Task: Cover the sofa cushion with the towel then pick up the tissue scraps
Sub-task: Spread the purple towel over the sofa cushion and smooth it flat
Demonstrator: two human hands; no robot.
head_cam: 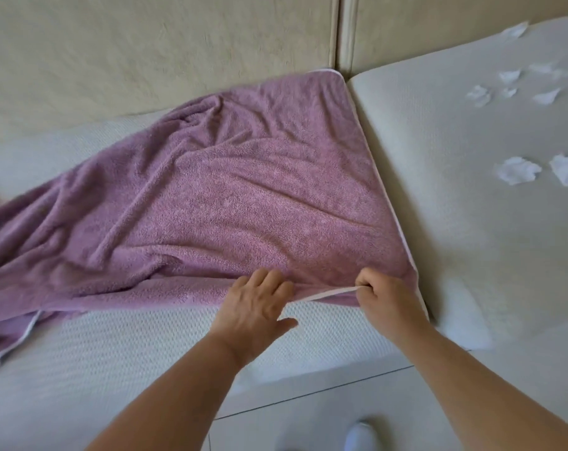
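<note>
The purple towel (211, 190) lies rumpled across the white sofa cushion (113, 346). It is bunched at the left, and its right side runs straight along the seam. At the towel's near edge the left hand (255, 307) rests flat, its grip released and its fingers laid on the cloth. Just beside it, the right hand (385, 304) has its grip clenched on the towel's pale hem, pinching it slightly up. On the neighbouring cushion (455, 222) to the right, white tissue scraps (517, 170) lie scattered, well apart from both hands.
</note>
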